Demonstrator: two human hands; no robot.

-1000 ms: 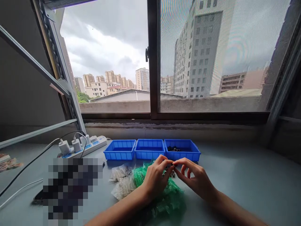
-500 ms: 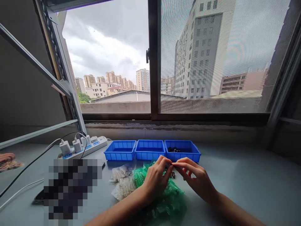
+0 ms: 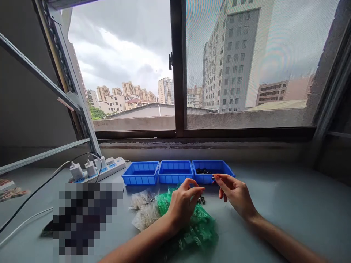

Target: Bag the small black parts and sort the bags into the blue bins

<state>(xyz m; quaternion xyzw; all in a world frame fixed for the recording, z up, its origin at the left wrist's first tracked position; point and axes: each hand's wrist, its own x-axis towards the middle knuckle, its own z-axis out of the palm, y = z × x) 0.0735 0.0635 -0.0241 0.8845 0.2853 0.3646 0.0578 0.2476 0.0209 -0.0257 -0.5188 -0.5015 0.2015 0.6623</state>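
Note:
My right hand point(image 3: 236, 193) pinches a small dark metal part point(image 3: 213, 178) between thumb and fingertips. It is raised by the front edge of the right blue bin point(image 3: 225, 179), which has several small dark parts point(image 3: 203, 171) inside. My left hand point(image 3: 184, 201) hovers over a crumpled green plastic bag point(image 3: 204, 223). Its fingers are bent and slightly apart, and I see nothing between them. A few loose dark parts point(image 3: 202, 200) lie between the two hands, beside the bag. To the left of the green bag are clear plastic bags point(image 3: 146, 216) with pale contents.
Two more blue bins, the middle one point(image 3: 175, 179) and the left one point(image 3: 139, 179), stand in the same row. A white power strip point(image 3: 113, 167) with chargers and cables lies at left, behind a blurred dark object point(image 3: 85, 219). A metal frame point(image 3: 82, 106) rises beside the window.
My hands have moved apart from where their fingertips met. The right one has shifted right and up toward the right bin with the small part; the left stays over the green bag.

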